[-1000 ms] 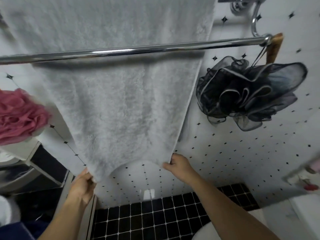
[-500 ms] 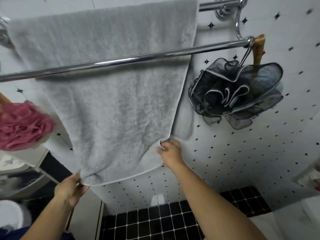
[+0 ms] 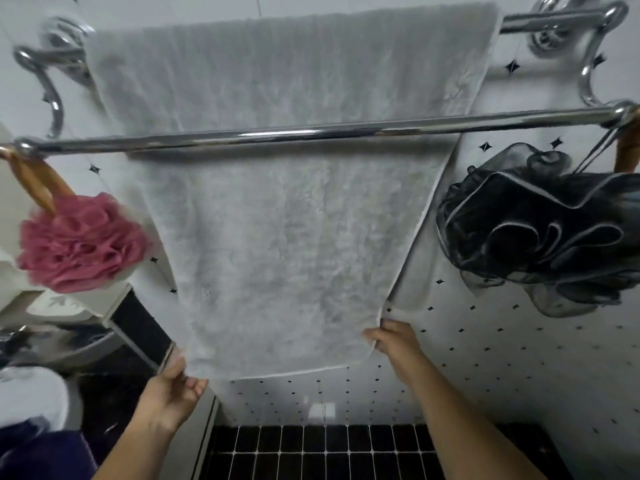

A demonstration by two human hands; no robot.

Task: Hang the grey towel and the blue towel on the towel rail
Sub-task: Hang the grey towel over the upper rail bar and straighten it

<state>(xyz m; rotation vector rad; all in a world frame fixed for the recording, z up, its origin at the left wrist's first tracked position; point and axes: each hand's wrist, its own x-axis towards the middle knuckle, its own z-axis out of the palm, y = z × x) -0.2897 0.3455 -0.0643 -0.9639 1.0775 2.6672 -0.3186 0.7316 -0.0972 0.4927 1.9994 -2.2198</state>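
The grey towel (image 3: 294, 237) is draped over the back bar (image 3: 550, 20) of the chrome towel rail and hangs down flat against the wall, behind the front bar (image 3: 311, 133). My left hand (image 3: 171, 393) holds the towel's lower left corner. My right hand (image 3: 393, 339) grips its lower right corner, where a back layer of the towel shows behind the front one. A dark blue fabric (image 3: 38, 448) lies at the bottom left edge; I cannot tell whether it is the blue towel.
A pink bath pouf (image 3: 79, 244) hangs from the front bar's left end and a black one (image 3: 540, 237) from its right end. White wall tiles with small black stars sit above black tiles (image 3: 329, 452). A white fixture (image 3: 69, 317) stands at the left.
The towel's lower edge has been pulled out straight and level. My right hand moved down and right to the bottom corner. The view has tilted up, showing the back bar.
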